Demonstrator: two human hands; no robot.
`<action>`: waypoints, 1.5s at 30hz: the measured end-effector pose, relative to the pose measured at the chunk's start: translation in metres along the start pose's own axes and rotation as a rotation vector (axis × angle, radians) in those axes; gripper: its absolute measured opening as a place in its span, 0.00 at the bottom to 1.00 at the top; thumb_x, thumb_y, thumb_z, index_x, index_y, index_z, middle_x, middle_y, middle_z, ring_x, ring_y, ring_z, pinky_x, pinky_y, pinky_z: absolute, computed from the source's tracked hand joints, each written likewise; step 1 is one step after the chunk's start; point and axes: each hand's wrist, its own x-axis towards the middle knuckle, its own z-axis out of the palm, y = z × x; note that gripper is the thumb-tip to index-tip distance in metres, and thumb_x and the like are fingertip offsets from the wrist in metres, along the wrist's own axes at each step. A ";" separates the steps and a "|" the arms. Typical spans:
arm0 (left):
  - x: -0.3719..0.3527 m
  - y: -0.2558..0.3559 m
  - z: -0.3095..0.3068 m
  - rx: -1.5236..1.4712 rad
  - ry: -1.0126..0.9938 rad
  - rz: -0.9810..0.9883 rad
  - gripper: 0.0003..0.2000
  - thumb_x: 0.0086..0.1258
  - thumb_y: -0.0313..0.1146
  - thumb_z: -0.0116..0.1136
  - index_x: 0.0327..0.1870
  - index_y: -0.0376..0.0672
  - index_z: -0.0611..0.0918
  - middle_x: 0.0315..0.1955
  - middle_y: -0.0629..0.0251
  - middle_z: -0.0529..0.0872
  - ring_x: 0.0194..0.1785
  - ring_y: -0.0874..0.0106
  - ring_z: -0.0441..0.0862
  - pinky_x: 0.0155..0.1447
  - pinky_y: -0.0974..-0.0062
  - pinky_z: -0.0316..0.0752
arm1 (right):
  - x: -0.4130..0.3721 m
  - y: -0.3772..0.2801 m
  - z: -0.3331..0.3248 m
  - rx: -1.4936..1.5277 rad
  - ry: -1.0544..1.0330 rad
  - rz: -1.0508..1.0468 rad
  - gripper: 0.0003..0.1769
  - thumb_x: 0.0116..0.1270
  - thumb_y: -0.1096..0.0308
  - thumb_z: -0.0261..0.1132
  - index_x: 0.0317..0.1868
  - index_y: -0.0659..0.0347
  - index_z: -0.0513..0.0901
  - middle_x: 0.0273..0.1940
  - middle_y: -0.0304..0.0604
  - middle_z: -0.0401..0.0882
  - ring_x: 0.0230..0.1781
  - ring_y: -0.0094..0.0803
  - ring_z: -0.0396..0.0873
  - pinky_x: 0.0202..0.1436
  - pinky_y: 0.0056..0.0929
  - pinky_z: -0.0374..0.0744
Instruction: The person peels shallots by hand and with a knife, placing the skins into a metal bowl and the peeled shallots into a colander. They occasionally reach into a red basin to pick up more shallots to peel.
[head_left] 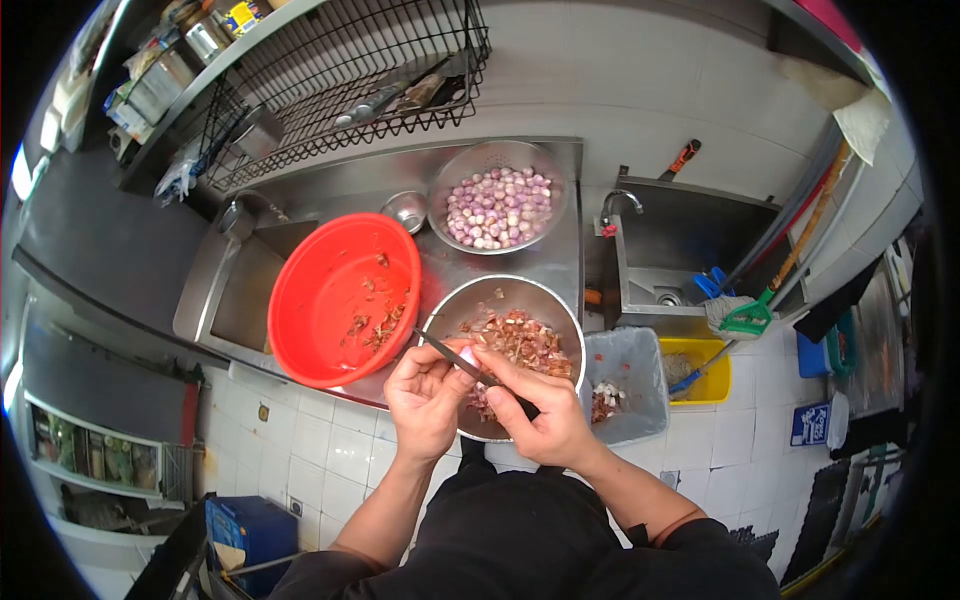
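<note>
Pinched in the fingers of my left hand [425, 395] is a small pinkish shallot [467, 356], partly covered by fingertips. My right hand [545, 408] is closed around the dark handle of a knife [455, 357], whose blade lies against the shallot and points up to the left. Both hands are over the near left side of a steel bowl [573, 325] holding brown and reddish peelings. Beyond it, a steel colander [548, 232] holds many peeled purple-white shallots. To the left, a red basin [300, 345] has scattered dry skins inside.
A small metal bowl [406, 210] stands between basin and colander on the steel counter. A sink [235, 290] is at left, another with a tap [622, 200] at right. A lined waste bin [640, 370] and a yellow bucket [720, 375] stand at right. A wire rack [350, 70] hangs above.
</note>
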 end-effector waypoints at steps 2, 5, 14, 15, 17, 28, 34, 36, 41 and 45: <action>-0.005 -0.001 -0.001 0.048 0.004 0.023 0.11 0.68 0.14 0.61 0.49 0.31 0.77 0.51 0.50 0.84 0.54 0.68 0.84 0.60 0.73 0.79 | -0.002 0.007 -0.002 0.010 0.009 -0.041 0.21 0.71 0.75 0.60 0.64 0.68 0.78 0.58 0.55 0.82 0.59 0.40 0.82 0.63 0.30 0.77; -0.011 0.000 -0.003 0.076 0.025 0.001 0.11 0.68 0.14 0.60 0.50 0.31 0.78 0.50 0.51 0.84 0.54 0.68 0.84 0.59 0.73 0.80 | -0.001 0.009 -0.006 0.100 0.011 0.101 0.19 0.73 0.74 0.61 0.62 0.68 0.79 0.53 0.53 0.85 0.54 0.33 0.84 0.59 0.27 0.78; 0.049 -0.018 -0.008 0.167 0.129 -0.042 0.09 0.73 0.25 0.61 0.51 0.34 0.79 0.43 0.59 0.86 0.42 0.73 0.84 0.47 0.76 0.79 | -0.017 0.093 -0.009 -0.236 -0.054 0.433 0.19 0.77 0.61 0.56 0.54 0.69 0.82 0.27 0.47 0.81 0.27 0.32 0.79 0.35 0.34 0.77; 0.073 -0.020 -0.005 0.172 0.137 -0.034 0.10 0.73 0.27 0.62 0.51 0.35 0.79 0.41 0.60 0.85 0.41 0.75 0.83 0.45 0.77 0.79 | -0.019 0.093 -0.009 -0.248 -0.057 0.429 0.19 0.77 0.61 0.56 0.54 0.69 0.82 0.27 0.47 0.81 0.27 0.32 0.79 0.35 0.34 0.77; 0.126 -0.036 0.000 0.130 0.146 -0.003 0.11 0.73 0.29 0.63 0.50 0.34 0.79 0.39 0.62 0.85 0.35 0.78 0.81 0.36 0.80 0.76 | -0.020 0.090 -0.005 -0.351 -0.135 0.611 0.20 0.75 0.59 0.55 0.44 0.72 0.82 0.35 0.67 0.82 0.40 0.62 0.81 0.47 0.49 0.77; 0.187 -0.097 -0.084 0.257 -0.203 -0.492 0.16 0.77 0.42 0.57 0.52 0.35 0.79 0.35 0.61 0.88 0.16 0.83 0.70 0.19 0.81 0.67 | -0.027 0.108 0.027 -0.509 0.170 0.806 0.25 0.73 0.51 0.60 0.39 0.71 0.84 0.33 0.65 0.83 0.37 0.59 0.84 0.44 0.48 0.78; 0.078 -0.093 -0.113 1.166 -1.132 -0.363 0.20 0.63 0.33 0.66 0.56 0.38 0.81 0.53 0.47 0.83 0.62 0.53 0.78 0.66 0.57 0.71 | -0.006 0.064 0.043 -0.621 0.402 0.763 0.17 0.74 0.62 0.62 0.39 0.72 0.84 0.33 0.51 0.85 0.31 0.33 0.81 0.36 0.36 0.77; 0.057 -0.105 -0.127 0.967 -0.856 -0.215 0.17 0.66 0.34 0.64 0.54 0.38 0.83 0.56 0.48 0.81 0.64 0.54 0.76 0.68 0.58 0.69 | 0.000 0.057 0.056 -0.248 0.775 0.519 0.16 0.73 0.63 0.63 0.38 0.72 0.84 0.27 0.43 0.79 0.26 0.23 0.73 0.30 0.30 0.73; 0.104 -0.069 -0.167 0.629 -0.323 -0.018 0.08 0.69 0.30 0.62 0.44 0.36 0.84 0.38 0.51 0.87 0.41 0.54 0.86 0.47 0.62 0.80 | -0.025 0.112 0.064 -0.674 0.322 0.810 0.17 0.71 0.62 0.65 0.34 0.72 0.85 0.17 0.42 0.75 0.21 0.23 0.71 0.25 0.33 0.70; 0.165 -0.077 -0.244 1.103 -0.251 -0.156 0.06 0.67 0.26 0.58 0.40 0.36 0.85 0.35 0.45 0.86 0.42 0.48 0.86 0.48 0.54 0.79 | -0.031 0.117 0.075 -0.738 0.431 0.864 0.15 0.69 0.63 0.67 0.35 0.70 0.86 0.16 0.45 0.76 0.18 0.25 0.71 0.25 0.34 0.71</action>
